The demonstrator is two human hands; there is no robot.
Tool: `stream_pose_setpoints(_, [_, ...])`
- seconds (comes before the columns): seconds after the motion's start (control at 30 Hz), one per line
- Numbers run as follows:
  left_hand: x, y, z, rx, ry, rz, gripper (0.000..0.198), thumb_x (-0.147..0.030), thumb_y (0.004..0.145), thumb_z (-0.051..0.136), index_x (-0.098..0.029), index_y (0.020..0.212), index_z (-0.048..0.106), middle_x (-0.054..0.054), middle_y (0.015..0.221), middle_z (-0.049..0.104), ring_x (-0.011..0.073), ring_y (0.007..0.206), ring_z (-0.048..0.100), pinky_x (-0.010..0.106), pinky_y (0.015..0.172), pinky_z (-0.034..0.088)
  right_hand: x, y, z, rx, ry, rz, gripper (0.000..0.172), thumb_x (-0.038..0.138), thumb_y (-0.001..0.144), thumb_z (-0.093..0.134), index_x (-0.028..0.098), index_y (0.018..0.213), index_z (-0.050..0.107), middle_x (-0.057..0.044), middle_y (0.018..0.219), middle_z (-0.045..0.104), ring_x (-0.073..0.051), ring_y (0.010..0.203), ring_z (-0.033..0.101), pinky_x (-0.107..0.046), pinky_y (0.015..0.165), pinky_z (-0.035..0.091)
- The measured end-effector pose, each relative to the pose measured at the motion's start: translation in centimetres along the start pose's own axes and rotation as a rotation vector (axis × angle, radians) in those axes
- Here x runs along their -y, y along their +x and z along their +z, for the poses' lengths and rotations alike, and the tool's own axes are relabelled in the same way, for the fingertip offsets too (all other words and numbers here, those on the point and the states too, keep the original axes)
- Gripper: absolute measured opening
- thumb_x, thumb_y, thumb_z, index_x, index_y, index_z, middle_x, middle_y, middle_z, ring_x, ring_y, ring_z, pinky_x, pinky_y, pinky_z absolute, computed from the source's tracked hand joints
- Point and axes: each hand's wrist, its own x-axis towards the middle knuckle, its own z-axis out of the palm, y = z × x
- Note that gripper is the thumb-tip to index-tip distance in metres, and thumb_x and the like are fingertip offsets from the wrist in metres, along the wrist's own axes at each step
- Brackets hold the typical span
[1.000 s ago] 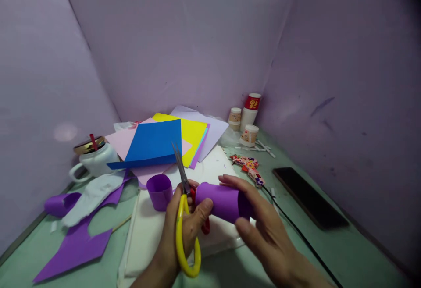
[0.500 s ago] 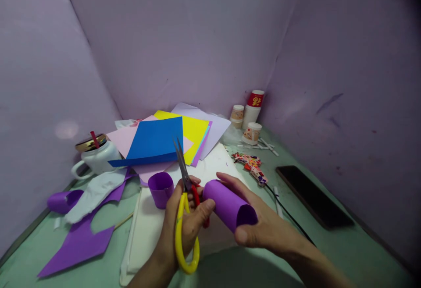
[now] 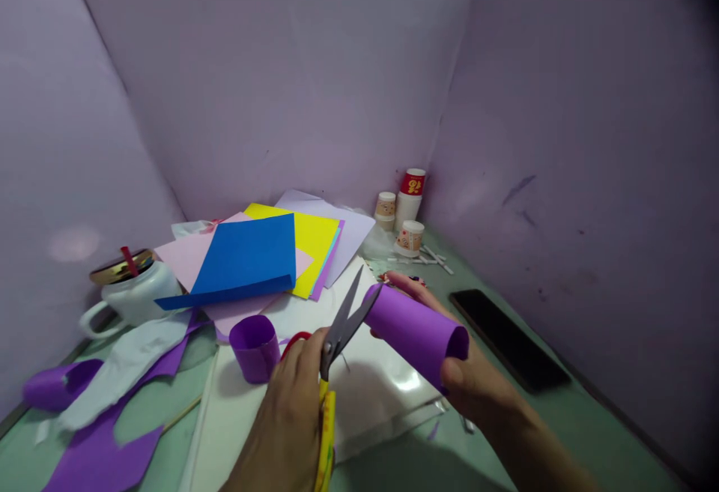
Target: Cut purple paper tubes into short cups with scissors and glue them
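My left hand (image 3: pixel 292 410) grips a pair of scissors (image 3: pixel 326 424) with yellow and red handles. Their blades are parted, and one tip reaches the far left end of a rolled purple paper tube (image 3: pixel 413 331). That tube lies slantwise in my right hand (image 3: pixel 477 383), its thumb at the near opening and the other fingers behind it, partly hidden. Left of the scissors, a short purple paper ring (image 3: pixel 255 356) stands upright on a white book or pad (image 3: pixel 225 417).
A blue sheet (image 3: pixel 247 256) tops several coloured papers. At left are a white mug (image 3: pixel 140 293), a white cloth-like piece (image 3: pixel 126 372) and purple paper scraps (image 3: pixel 106 451). Paper cups (image 3: pixel 410 237) stand at the back right, and a dark phone (image 3: pixel 508 338) lies at right.
The scissors have turned and their blades have opened, coming to the tube's far left end. My right hand has moved right with the tube. The view has shifted up and right.
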Motion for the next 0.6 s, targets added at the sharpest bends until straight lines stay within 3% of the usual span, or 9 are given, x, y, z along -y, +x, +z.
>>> stream_pose_setpoints(0.1, [0.1,0.0,0.3,0.020,0.031,-0.005,0.056,-0.021,0.061,0.056,-0.025,0.117,0.063,0.011,0.123,0.063,0.0376,0.122,0.047,0.045,0.098,0.040,0.0,-0.1,0.0,0.018,-0.060,-0.024,0.106,0.070,0.048,0.077,0.030,0.139,0.042,-0.014,0.144,0.042,-0.041,0.122,0.050,-0.057,0.101,0.037])
stream_pose_setpoints(0.27, [-0.9,0.3,-0.2,0.099,0.099,-0.067,0.052,-0.019,0.065,0.055,-0.022,0.116,0.065,0.014,0.117,0.065,0.0370,0.115,0.052,0.039,0.087,0.046,0.2,-0.4,0.2,0.047,-0.284,-0.074,0.111,0.071,0.046,0.078,0.031,0.141,0.038,-0.013,0.149,0.037,-0.042,0.133,0.037,-0.057,0.110,0.024])
stream_pose_setpoints(0.37, [-1.0,0.5,-0.5,0.134,0.167,-0.070,0.052,-0.016,0.066,0.054,-0.022,0.116,0.064,0.014,0.116,0.066,0.0354,0.109,0.056,0.037,0.085,0.045,0.2,-0.5,0.5,0.083,-0.300,-0.085,0.112,0.072,0.046,0.077,0.032,0.142,0.036,-0.012,0.148,0.037,-0.041,0.133,0.038,-0.057,0.110,0.025])
stream_pose_setpoints(0.6, [-0.2,0.5,-0.1,0.074,0.267,-0.019,0.049,-0.015,0.071,0.049,-0.021,0.117,0.064,0.015,0.113,0.066,0.0348,0.105,0.057,0.038,0.087,0.041,0.1,-0.8,0.9,0.105,-0.325,-0.076,0.111,0.071,0.047,0.077,0.033,0.143,0.035,-0.012,0.147,0.038,-0.042,0.131,0.040,-0.058,0.108,0.028])
